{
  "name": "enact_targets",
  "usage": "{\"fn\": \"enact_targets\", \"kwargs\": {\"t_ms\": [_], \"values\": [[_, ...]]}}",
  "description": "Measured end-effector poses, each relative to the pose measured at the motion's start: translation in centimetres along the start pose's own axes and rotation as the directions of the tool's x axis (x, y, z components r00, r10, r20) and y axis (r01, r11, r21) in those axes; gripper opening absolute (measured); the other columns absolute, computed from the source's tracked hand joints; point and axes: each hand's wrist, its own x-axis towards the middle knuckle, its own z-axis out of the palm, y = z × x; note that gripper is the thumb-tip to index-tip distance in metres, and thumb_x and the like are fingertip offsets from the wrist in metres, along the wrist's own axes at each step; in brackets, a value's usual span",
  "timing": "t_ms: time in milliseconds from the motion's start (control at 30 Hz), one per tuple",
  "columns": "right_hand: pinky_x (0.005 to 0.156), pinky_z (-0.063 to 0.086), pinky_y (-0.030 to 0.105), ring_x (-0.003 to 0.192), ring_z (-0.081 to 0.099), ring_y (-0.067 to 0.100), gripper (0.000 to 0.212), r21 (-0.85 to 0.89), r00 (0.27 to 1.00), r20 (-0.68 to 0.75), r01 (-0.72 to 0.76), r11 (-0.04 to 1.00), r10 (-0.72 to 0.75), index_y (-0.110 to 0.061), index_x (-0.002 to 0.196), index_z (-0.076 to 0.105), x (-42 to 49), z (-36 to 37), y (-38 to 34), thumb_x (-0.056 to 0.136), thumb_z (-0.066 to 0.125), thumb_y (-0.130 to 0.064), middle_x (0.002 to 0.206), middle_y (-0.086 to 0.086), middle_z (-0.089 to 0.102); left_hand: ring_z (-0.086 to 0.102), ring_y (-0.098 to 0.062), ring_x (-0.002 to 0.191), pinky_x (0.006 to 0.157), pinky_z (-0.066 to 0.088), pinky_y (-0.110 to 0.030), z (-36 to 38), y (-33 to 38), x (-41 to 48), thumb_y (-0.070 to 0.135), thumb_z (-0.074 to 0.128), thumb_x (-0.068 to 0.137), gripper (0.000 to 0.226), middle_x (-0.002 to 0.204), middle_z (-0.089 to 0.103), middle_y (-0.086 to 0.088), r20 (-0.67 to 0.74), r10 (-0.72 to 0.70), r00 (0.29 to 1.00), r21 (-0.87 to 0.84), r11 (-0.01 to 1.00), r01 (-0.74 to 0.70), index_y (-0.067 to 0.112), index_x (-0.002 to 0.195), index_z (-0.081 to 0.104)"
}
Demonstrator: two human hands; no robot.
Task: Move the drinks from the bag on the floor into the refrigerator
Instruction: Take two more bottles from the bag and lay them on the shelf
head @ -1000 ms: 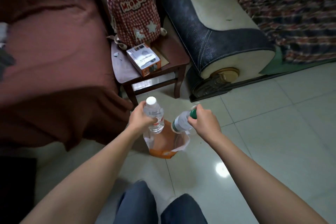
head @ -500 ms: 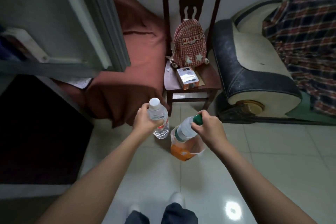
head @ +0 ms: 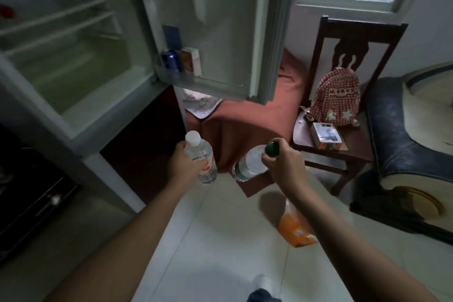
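My left hand (head: 183, 164) grips a clear water bottle (head: 201, 157) with a white cap and a red label, held upright. My right hand (head: 284, 160) holds a second clear bottle (head: 250, 164) by its green cap, the body hanging tilted to the left. The orange and clear plastic bag (head: 294, 228) stands on the tiled floor below my right forearm, which partly hides it. The refrigerator (head: 73, 76) is open at the upper left, with bare wire shelves inside. Its door (head: 215, 32) swings out above my hands, and a blue can (head: 170, 60) and a carton sit in the door shelf.
A wooden chair (head: 343, 135) at the right carries a red checked backpack (head: 337, 98) and a small box (head: 327, 138). A dark armchair (head: 404, 154) stands far right. A rust-coloured cloth (head: 245, 130) drapes over furniture behind the door. A dark cabinet (head: 29, 191) sits lower left.
Both hands have lifted the bottles away from the bag. My view has risen and turned left, bringing the open refrigerator and its door into sight.
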Motion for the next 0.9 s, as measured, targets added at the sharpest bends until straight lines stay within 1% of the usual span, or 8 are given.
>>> {"fn": "enact_targets", "kwargs": {"t_ms": [133,200,300,433,500,633,767,900], "values": [[0.072,0.039,0.033,0.094,0.059,0.037,0.029,0.107,0.992,-0.019,0.127,0.986,-0.126,-0.004,0.106,0.055,-1.0,1.7,-5.2,0.081,0.063,-0.015,0.103,0.02,0.066,0.06,-0.031,0.1,0.079,0.045,-0.031,-6.1,-0.3,-0.8,0.012,0.078,0.067,0.052,0.11,0.064,-0.014,-0.123,0.043,0.991,0.019,0.999,-0.041,0.009,0.112,0.053],[0.07,0.036,0.031,0.094,0.059,0.037,0.028,0.14,0.984,-0.006,0.177,0.974,-0.178,-0.003,0.105,0.054,-1.3,2.4,-7.7,0.082,0.062,-0.016,0.103,0.02,0.065,0.06,-0.032,0.101,0.083,0.049,-0.036,-8.6,-0.4,-1.0,0.013,0.079,0.066,0.054,0.111,0.064,-0.014,-0.164,0.065,0.984,0.019,0.998,-0.062,0.009,0.113,0.052],[0.073,0.04,0.038,0.091,0.058,0.038,0.027,0.17,0.965,0.03,0.251,0.953,-0.26,-0.002,0.103,0.052,-1.8,3.5,-11.0,0.082,0.062,-0.015,0.101,0.021,0.063,0.061,-0.032,0.101,0.087,0.051,-0.045,-11.8,-0.9,-1.2,0.017,0.08,0.064,0.056,0.11,0.065,-0.012,-0.229,0.071,0.971,0.014,0.997,-0.069,0.013,0.113,0.053],[0.078,0.047,0.049,0.09,0.058,0.038,0.026,0.211,0.938,0.038,0.331,0.92,-0.346,-0.005,0.104,0.051,-2.1,4.6,-14.1,0.083,0.061,-0.015,0.1,0.021,0.063,0.062,-0.028,0.098,0.086,0.052,-0.048,-15.1,-1.2,-1.1,0.018,0.079,0.064,0.054,0.107,0.066,-0.009,-0.32,0.072,0.945,-0.016,0.997,-0.081,0.014,0.112,0.053],[0.08,0.048,0.05,0.091,0.058,0.037,0.027,0.219,0.932,0.031,0.347,0.912,-0.362,-0.005,0.106,0.051,-1.8,4.9,-15.3,0.083,0.061,-0.016,0.103,0.02,0.063,0.063,-0.028,0.096,0.085,0.052,-0.05,-16.3,-1.3,-0.6,0.018,0.079,0.062,0.052,0.105,0.066,-0.009,-0.352,0.075,0.933,-0.034,0.995,-0.093,0.015,0.108,0.054],[0.077,0.046,0.042,0.091,0.058,0.034,0.031,0.254,0.915,0.006,0.389,0.885,-0.404,-0.005,0.11,0.051,-0.2,5.4,-17.0,0.083,0.062,-0.014,0.104,0.019,0.063,0.06,-0.03,0.102,0.09,0.05,-0.049,-17.4,-0.8,0.9,0.005,0.078,0.065,0.055,0.11,0.064,-0.013,-0.41,0.071,0.909,-0.092,0.989,-0.118,0.01,0.114,0.052],[0.073,0.041,0.031,0.084,0.053,0.02,0.03,0.29,0.895,0.002,0.427,0.857,-0.447,-0.005,0.111,0.05,3.1,6.3,-18.6,0.085,0.06,-0.014,0.104,0.016,0.063,0.06,-0.026,0.1,0.089,0.051,-0.05,-17.4,0.3,3.6,0.007,0.079,0.065,0.058,0.109,0.063,-0.01,-0.456,0.091,0.886,-0.113,0.981,-0.158,0.011,0.116,0.051],[0.072,0.04,0.029,0.089,0.059,0.028,0.029,0.309,0.866,-0.012,0.478,0.822,-0.499,-0.004,0.11,0.051,8.3,7.8,-20.3,0.085,0.061,-0.015,0.103,0.017,0.063,0.059,-0.022,0.101,0.09,0.051,-0.046,-16.8,2.3,7.6,0.012,0.08,0.065,0.06,0.112,0.063,-0.005,-0.49,0.141,0.86,-0.067,0.978,-0.199,0.014,0.118,0.051]]}}
